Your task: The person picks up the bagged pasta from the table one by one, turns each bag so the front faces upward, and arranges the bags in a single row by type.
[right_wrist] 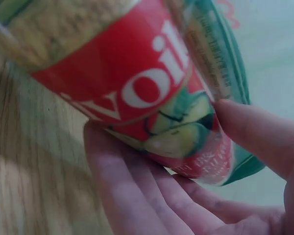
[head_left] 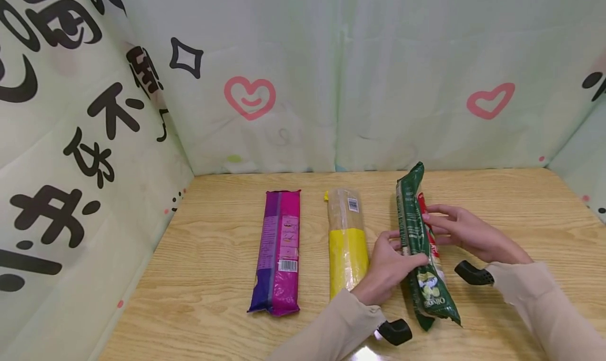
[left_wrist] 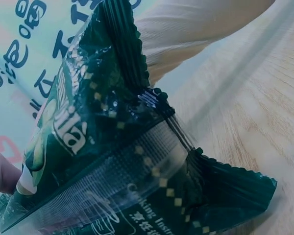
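Note:
A long green pasta packet with a red label on its right side is tilted above the table between both hands. My left hand grips its lower left part, thumb across the front. My right hand holds its right side; in the right wrist view the thumb is on one side and the fingers curl under the red label. In the left wrist view, the packet's crimped end and back seam show. Just left of it lies a clear and yellow packet, its lower end partly behind my left hand.
A pink and purple packet lies lengthwise on the wooden table, farther left. Printed cloth with hearts hangs behind the table, and more cloth with black characters stands along the left side.

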Motion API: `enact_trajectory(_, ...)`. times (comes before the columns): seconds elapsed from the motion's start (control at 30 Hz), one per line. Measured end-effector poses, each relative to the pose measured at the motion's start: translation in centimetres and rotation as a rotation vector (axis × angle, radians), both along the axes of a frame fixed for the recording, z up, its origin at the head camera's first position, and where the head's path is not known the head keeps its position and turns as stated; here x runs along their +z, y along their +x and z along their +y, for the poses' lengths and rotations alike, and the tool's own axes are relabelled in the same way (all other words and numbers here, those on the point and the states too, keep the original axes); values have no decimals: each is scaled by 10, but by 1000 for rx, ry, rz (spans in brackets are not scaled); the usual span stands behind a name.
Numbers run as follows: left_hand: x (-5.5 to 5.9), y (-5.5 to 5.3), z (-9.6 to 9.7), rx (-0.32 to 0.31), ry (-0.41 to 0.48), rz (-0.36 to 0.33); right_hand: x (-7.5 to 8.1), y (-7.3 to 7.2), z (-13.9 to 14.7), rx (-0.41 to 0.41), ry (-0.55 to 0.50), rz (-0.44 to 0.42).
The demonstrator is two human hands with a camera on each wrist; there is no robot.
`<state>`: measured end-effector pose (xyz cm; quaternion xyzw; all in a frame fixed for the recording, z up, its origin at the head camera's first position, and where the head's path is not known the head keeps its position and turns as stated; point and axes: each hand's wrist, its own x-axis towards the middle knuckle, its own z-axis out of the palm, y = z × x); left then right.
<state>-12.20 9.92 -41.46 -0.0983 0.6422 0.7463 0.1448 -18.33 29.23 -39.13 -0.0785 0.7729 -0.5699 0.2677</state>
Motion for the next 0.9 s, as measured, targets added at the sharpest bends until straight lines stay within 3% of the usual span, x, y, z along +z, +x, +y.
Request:
enact_trajectory(0.17,0,1,1,-9,1,-3,-4,0,2,-15,-48,-34)
enact_trajectory(0.4,-3,1,1,-32,-6,0,-1,2,-4,-86,20,11)
enact_trajectory(0.73,-8,-4,-1,-87,104,42,5,0,-10,-159,58,60)
enact_trajectory(0.9,-10,-4,-4,-99,96,58,8,1,-14,-184,74,77)
